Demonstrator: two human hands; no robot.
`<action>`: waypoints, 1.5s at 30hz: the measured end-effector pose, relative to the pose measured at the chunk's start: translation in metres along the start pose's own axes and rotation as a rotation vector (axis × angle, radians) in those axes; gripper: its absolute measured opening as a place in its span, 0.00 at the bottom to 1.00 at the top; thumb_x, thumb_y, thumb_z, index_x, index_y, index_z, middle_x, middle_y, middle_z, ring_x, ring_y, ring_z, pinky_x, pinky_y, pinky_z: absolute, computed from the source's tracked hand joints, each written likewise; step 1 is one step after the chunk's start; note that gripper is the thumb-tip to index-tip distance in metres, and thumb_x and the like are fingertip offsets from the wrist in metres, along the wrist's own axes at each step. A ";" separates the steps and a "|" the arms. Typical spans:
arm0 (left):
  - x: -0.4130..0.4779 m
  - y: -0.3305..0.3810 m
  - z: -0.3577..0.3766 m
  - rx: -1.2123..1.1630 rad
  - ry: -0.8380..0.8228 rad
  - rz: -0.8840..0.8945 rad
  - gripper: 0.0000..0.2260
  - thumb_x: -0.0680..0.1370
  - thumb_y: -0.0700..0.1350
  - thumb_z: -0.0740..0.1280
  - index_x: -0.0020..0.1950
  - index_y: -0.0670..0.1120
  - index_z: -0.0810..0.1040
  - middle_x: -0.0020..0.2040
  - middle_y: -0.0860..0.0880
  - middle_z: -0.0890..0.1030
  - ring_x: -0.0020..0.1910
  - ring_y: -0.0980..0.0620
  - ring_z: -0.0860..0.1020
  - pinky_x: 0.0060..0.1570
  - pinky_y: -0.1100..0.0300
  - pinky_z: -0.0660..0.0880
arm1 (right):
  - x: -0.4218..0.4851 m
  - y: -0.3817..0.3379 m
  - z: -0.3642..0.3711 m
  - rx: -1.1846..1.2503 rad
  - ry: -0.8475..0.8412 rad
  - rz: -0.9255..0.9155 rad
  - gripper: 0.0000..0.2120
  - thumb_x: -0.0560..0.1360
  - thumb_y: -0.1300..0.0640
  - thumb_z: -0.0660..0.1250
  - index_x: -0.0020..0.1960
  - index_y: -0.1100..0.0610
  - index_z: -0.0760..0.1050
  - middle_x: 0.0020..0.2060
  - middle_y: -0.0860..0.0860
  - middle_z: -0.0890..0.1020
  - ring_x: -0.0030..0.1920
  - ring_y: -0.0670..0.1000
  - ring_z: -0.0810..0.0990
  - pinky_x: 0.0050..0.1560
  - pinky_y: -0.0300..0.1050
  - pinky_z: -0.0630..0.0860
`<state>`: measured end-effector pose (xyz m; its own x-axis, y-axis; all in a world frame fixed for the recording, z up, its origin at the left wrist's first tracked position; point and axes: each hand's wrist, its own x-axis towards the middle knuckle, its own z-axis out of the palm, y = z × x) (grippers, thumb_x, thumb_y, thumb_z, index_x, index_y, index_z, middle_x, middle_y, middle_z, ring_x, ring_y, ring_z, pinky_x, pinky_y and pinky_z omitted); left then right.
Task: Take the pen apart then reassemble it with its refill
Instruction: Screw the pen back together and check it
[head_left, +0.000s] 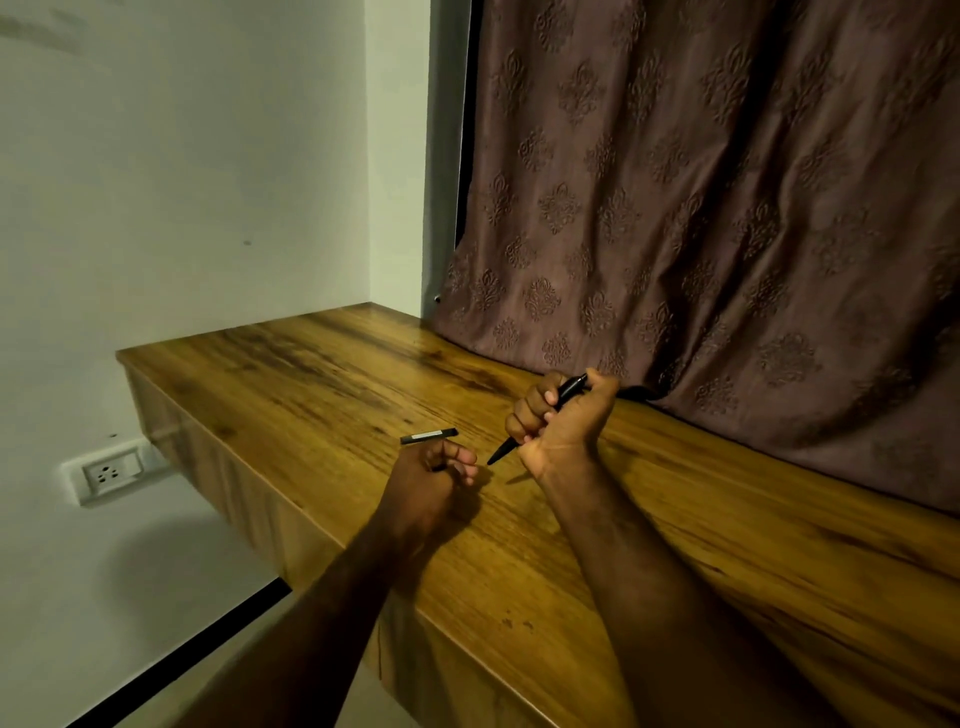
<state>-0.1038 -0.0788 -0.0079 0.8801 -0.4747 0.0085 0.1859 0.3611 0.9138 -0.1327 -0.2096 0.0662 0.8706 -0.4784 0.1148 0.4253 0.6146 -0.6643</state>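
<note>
Pen (570, 388) in right hand (563, 423), black piece (429, 436) on table (311, 374); curtain (727, 208) behind

Dim warm light; soft shadows under hands on table (322, 374); wide-angle bending at edges; slight softness.

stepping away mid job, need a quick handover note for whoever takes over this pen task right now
The right hand grips the black pen body in a fist, tip pointing down-left over the wooden desk.
The left hand has curled fingers near the tip; whether it pinches a small part cannot be told.
A short black piece with a pale band sits just beyond the left fingers; held or lying on the desk is unclear.
Done: that piece is off the pen.
Left: the refill is not visible, so check it, then rejoin the pieces.
</note>
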 end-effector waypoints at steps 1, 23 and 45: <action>0.000 0.000 0.000 0.056 0.033 0.003 0.08 0.75 0.27 0.57 0.44 0.37 0.73 0.37 0.37 0.75 0.27 0.51 0.71 0.27 0.64 0.67 | -0.001 0.000 0.001 0.000 -0.004 -0.001 0.25 0.73 0.39 0.47 0.26 0.55 0.60 0.17 0.47 0.58 0.18 0.47 0.52 0.25 0.33 0.52; -0.007 0.003 0.008 0.049 0.045 0.029 0.09 0.75 0.25 0.56 0.44 0.36 0.73 0.31 0.41 0.74 0.26 0.52 0.70 0.26 0.64 0.65 | -0.001 -0.003 0.005 -0.006 0.024 -0.033 0.24 0.73 0.39 0.49 0.27 0.55 0.61 0.17 0.48 0.57 0.19 0.48 0.51 0.25 0.34 0.52; -0.004 0.001 0.002 0.130 0.062 0.046 0.08 0.73 0.27 0.59 0.41 0.37 0.75 0.30 0.43 0.75 0.26 0.53 0.72 0.26 0.64 0.69 | -0.001 -0.005 0.006 -0.021 -0.024 0.013 0.25 0.74 0.39 0.50 0.28 0.56 0.62 0.18 0.48 0.58 0.19 0.47 0.52 0.25 0.35 0.51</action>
<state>-0.1081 -0.0784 -0.0061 0.9123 -0.4083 0.0301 0.0905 0.2728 0.9578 -0.1346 -0.2085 0.0737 0.8818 -0.4551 0.1240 0.4092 0.6073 -0.6810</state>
